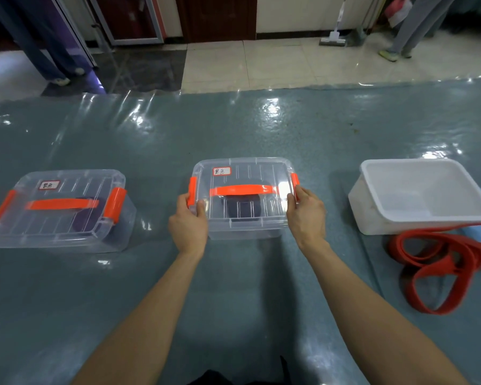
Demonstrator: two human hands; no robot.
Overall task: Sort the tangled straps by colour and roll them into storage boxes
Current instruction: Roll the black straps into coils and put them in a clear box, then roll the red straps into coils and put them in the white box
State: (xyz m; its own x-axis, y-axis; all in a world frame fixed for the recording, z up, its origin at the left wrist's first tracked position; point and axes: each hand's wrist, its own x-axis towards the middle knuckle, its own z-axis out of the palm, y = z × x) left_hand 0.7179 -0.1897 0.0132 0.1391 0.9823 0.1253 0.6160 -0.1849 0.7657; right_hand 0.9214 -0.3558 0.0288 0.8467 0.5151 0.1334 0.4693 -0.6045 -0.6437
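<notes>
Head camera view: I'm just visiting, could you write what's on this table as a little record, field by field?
surface: table under a glossy grey-green cover
middle box: clear, lid on, orange handle, white label, dark roll inside
left box: same kind, lid on, dark roll inside
white tub: open, no lid, right of the middle box
red strap: loose loops on the table in front of the tub
left hand: grips the middle box's left end
right hand: grips its right end

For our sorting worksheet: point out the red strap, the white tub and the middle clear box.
red strap (442, 264): head view, looped band.
white tub (400, 220): head view, front wall.
middle clear box (250, 173): head view, lid.
</notes>
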